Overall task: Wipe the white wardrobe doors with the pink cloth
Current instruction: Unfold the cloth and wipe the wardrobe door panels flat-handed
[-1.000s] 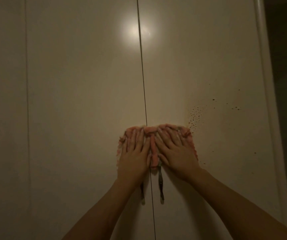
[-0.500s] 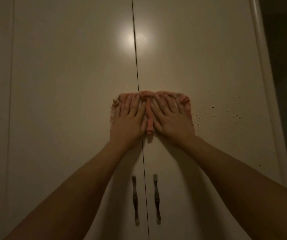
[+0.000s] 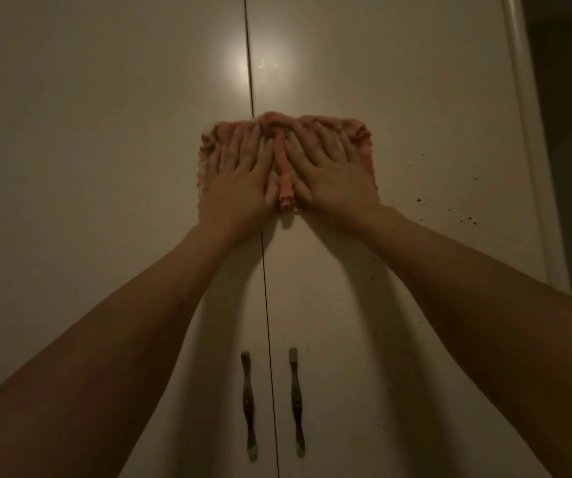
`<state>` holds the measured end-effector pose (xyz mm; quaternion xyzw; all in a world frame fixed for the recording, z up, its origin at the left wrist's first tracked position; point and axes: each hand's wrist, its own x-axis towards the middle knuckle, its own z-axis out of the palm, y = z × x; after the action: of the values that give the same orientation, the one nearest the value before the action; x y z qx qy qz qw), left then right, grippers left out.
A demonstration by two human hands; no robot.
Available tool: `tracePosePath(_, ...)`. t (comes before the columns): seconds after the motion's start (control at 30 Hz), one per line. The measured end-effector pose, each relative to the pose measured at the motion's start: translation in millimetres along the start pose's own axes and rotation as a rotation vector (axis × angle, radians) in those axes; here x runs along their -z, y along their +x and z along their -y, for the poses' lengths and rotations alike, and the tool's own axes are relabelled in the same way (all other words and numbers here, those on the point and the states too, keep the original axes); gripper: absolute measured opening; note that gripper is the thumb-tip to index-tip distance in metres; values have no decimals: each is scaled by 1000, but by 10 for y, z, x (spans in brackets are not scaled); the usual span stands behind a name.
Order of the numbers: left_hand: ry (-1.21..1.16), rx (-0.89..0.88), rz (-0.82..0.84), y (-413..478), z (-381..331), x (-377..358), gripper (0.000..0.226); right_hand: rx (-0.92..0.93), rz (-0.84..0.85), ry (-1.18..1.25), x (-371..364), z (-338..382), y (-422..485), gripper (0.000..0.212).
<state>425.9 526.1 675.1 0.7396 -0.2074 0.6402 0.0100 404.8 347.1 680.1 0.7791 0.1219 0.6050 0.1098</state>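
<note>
The pink cloth [image 3: 360,134] is spread flat on the white wardrobe doors, across the dark seam between the left door [image 3: 105,167] and the right door [image 3: 415,81]. My left hand [image 3: 239,177] presses its left half with fingers spread. My right hand [image 3: 333,174] presses its right half the same way. A bunched ridge of cloth stands up between the two hands. Dark specks [image 3: 464,219] dot the right door to the right of the cloth.
Two slim metal handles [image 3: 248,405] [image 3: 295,401] hang on either side of the seam, well below the hands. The wardrobe's rounded right edge [image 3: 526,132] borders a dark room area. A bright light reflection [image 3: 250,65] shines on the doors above the cloth.
Both hands have slid the cloth upward along the seam, away from the handles, which were partly covered a second ago. Some specks left of the remaining ones are gone or hidden.
</note>
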Motion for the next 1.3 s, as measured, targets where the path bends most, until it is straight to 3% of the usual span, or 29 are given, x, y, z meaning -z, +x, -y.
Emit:
tracePosePath(0.3,-6,27,28,-537,-315,-97,61,0,38,6,-77,93,-599,61)
tracePosePath(0.8,24,10,217,-1464,-891,-257,65,1,116,-14,-254,169,-1690,62)
tracePosePath(1.0,62,-81,173,-1148,-741,-202,64,30,108,-13,-204,17,-1456,62)
tracePosePath(1.3,-38,-6,44,-173,-820,-198,65,-8,54,3,9,-489,-625,67)
